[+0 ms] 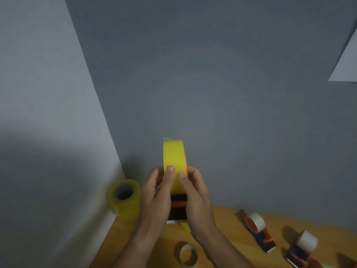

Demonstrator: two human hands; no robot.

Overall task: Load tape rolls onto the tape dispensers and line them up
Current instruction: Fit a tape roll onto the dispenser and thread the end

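Observation:
A yellow tape roll stands on edge, mounted on an orange and black tape dispenser lifted above the wooden table. My left hand grips the left side, thumb pressed on the yellow tape. My right hand grips the right side, thumb also on the tape. The dispenser's toothed blade points toward me. Two loaded dispensers with white rolls lie at the right: one farther back, one near the edge of view.
A stack of clear yellowish tape rolls stands at the table's back left corner. A small empty-looking tape core lies on the table near my forearms. A grey wall rises directly behind. A white sheet hangs at upper right.

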